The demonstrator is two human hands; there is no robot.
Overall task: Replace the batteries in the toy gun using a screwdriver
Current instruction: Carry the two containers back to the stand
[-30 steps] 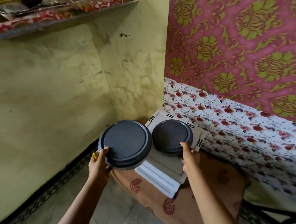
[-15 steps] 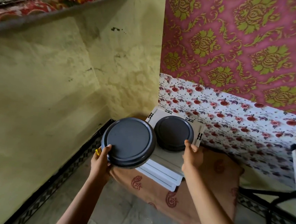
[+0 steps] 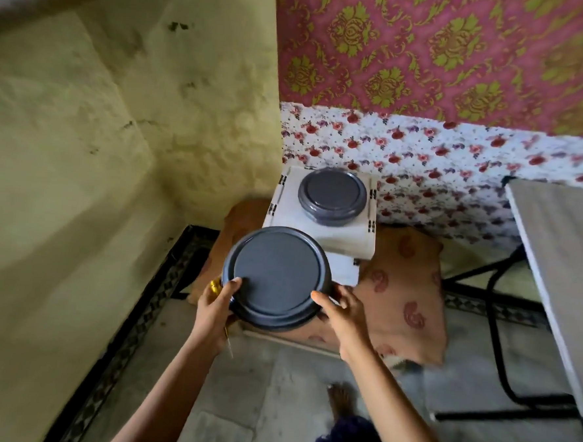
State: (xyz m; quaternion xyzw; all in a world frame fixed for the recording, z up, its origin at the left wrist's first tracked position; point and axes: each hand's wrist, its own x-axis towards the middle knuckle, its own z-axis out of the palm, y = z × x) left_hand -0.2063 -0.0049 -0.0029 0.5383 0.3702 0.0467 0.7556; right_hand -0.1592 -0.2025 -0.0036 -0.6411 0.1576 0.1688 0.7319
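Note:
I hold a dark grey round container (image 3: 276,278) with a flat lid in both hands, above the floor in front of a low stack. My left hand (image 3: 212,313) grips its left rim, thumb on the lid. A yellow-handled screwdriver (image 3: 215,286) is caught in the same hand, its thin shaft poking out below the palm. My right hand (image 3: 345,316) grips the right rim, thumb on the lid's edge and fingers round the side. No toy gun or batteries are in view.
A second, like container (image 3: 332,192) stands on stacked white boxes (image 3: 343,237) over a patterned orange cloth (image 3: 405,289) in the corner. A grey table (image 3: 561,244) on a black frame (image 3: 494,335) stands at the right. A yellow wall (image 3: 81,173) runs along the left.
The held container has come down and toward me, away from the white boxes. My right hand left the second container's side and took hold of the held one. The view tilted down.

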